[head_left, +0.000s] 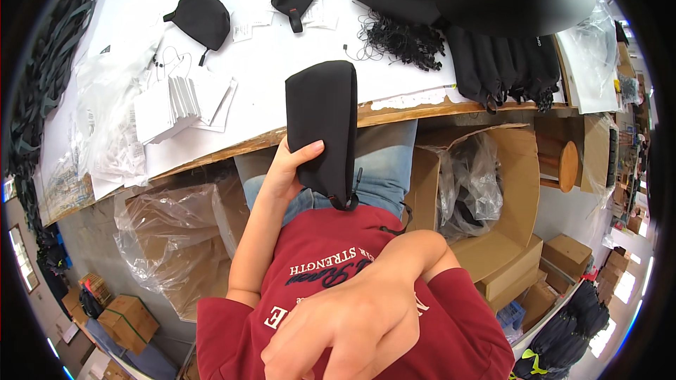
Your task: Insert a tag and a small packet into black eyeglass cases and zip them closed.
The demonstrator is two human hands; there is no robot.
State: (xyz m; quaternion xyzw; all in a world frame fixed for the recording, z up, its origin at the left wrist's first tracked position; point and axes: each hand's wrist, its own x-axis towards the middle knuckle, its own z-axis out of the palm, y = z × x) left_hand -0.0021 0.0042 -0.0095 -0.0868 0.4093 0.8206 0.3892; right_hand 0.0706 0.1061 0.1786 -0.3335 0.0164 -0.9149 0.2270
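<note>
Left grip (285, 169): clamped on black pouch (318, 116), thumb across front
Right grip (345, 320): back uppermost, bodyward of pouch; cannot tell if closed

The red shirt (380, 224), bottom centre of the frame, carries the clearest lettering, upside down in this view: a line of white capitals, a dark script line below it in the frame, and smaller light letters beneath. Larger pale capitals stand to the left and right, and the right hand (345, 327) hides what lies between them. On the desk (260, 91), upper centre-left, the small white labels (243, 32) bear fine print too small to read. At upper right, a black pouch (542, 67) shows tiny pale letters, likewise too small to read.
</note>
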